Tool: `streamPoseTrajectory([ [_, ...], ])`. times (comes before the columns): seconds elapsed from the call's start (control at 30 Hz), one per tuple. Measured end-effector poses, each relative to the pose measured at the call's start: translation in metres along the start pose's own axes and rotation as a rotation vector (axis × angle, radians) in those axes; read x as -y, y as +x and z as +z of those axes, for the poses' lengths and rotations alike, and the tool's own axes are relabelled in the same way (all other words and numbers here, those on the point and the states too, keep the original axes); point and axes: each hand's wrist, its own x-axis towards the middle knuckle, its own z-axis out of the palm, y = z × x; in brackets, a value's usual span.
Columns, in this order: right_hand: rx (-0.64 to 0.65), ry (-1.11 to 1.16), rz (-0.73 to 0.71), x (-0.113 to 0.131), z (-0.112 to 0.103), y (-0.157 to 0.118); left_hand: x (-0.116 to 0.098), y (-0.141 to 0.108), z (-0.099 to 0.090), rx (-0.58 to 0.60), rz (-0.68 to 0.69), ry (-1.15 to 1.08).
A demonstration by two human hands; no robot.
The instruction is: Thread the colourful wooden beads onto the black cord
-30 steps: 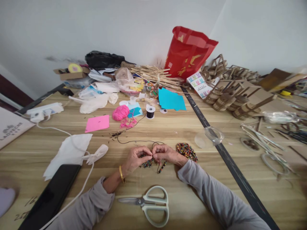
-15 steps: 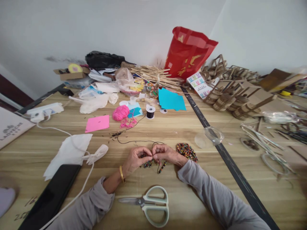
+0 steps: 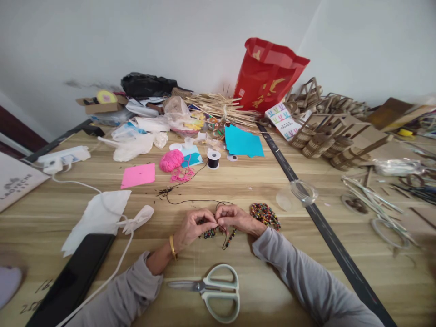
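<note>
My left hand (image 3: 193, 227) and my right hand (image 3: 237, 219) meet at the fingertips, both pinching the thin black cord (image 3: 190, 201). This cord runs from a white-rimmed spool (image 3: 213, 160) across the table to my hands. A short strand of coloured beads (image 3: 230, 238) hangs just below my right hand. More small beads (image 3: 209, 233) lie beneath my fingers, partly hidden by them. Beside my right wrist is a heap of multicoloured beads (image 3: 265, 215). Scissors with pale green handles (image 3: 221, 294) lie nearer to me, their blades pointing left.
A black phone (image 3: 73, 281), white tissue (image 3: 97, 218) and a white cable lie on the left. Pink yarn (image 3: 171, 160) and blue sheets (image 3: 244, 141) lie beyond my hands. Small woven baskets (image 3: 318, 144) and a clear tape roll (image 3: 304, 192) are on the right.
The bead strand under my right hand has swung slightly, and its cord loop hangs a little lower. Both hands stay pinched together in nearly the same place.
</note>
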Motion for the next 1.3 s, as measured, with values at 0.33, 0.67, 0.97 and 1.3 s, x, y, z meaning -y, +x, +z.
streamPoseTrajectory([
  [0.33, 0.045, -0.068, 0.049, 0.010, 0.003, -0.004, -0.004, 0.001, -0.001, -0.024, -0.021, 0.001],
  [0.67, 0.013, -0.095, 0.007, 0.011, 0.006, -0.003, -0.005, 0.000, -0.001, -0.021, -0.031, -0.016],
  [0.97, 0.021, -0.079, 0.049, 0.008, 0.004, -0.003, -0.007, 0.000, 0.000, -0.023, -0.025, -0.009],
  [1.3, 0.038, 0.023, 0.043, 0.003, 0.001, -0.002, -0.004, 0.001, 0.000, -0.013, 0.014, 0.033],
])
